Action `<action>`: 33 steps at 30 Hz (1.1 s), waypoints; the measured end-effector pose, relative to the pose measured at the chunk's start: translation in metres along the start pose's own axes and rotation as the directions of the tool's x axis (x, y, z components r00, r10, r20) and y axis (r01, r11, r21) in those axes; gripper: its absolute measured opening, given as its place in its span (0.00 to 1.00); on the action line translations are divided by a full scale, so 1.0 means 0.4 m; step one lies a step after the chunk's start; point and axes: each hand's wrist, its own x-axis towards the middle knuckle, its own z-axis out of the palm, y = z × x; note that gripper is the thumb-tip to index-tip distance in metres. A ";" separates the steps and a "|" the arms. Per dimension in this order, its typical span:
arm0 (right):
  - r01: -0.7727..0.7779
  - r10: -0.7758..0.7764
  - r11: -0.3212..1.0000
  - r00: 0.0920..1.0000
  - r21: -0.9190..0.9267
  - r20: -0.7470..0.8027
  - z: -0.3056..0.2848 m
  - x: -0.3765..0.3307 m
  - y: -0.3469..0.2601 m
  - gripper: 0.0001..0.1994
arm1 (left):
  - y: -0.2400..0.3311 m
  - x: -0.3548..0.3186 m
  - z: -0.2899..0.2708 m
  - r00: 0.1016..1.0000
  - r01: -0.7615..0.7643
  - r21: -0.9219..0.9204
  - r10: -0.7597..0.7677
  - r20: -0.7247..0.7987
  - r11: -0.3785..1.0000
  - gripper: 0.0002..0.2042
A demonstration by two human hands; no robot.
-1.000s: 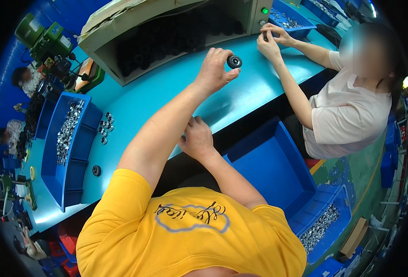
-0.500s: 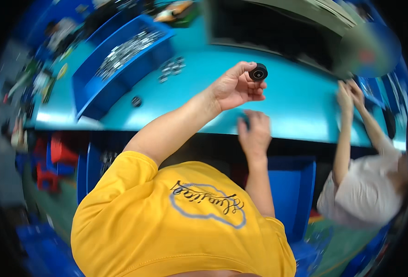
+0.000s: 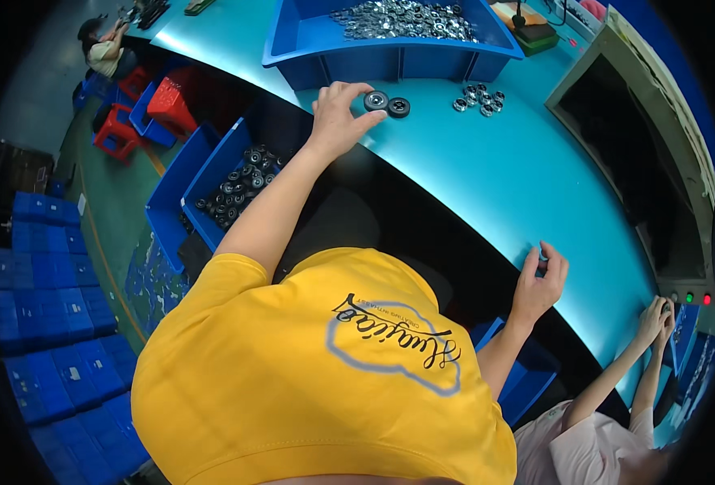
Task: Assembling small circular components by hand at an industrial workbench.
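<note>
The floor [image 3: 119,202] is painted green, and red stools [image 3: 175,105] are set on it. Blue boxes [image 3: 46,279] are lined up in rows at the left. White light is bounced off the blue-green table [image 3: 487,178]. A blue wall [image 3: 681,56] is seen top right.

Open tabletop [image 3: 527,194] runs toward the cabinet [image 3: 581,71] — a blue bin [image 3: 365,68] blocks beyond the black wheels [image 3: 377,101].

One head-worn fisheye looks down from above and behind the left grip [image 3: 339,121]. It faces the tabletop [image 3: 470,178] beyond.
</note>
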 end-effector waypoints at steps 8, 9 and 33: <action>-0.029 0.029 0.999 1.000 -0.045 -0.009 0.055 -0.022 -0.099 0.08 | -0.102 0.016 0.038 0.997 -0.066 0.182 0.058 0.051 0.981 0.23; -0.021 0.021 0.999 1.000 -0.044 0.004 0.061 -0.021 -0.113 0.08 | -0.102 0.015 0.027 0.996 -0.072 0.190 0.062 0.058 0.979 0.23; 0.215 -0.323 0.929 0.868 0.299 0.377 0.347 0.071 -0.501 0.08 | -0.088 -0.021 -0.104 0.899 0.436 -0.843 -0.189 0.394 0.315 0.21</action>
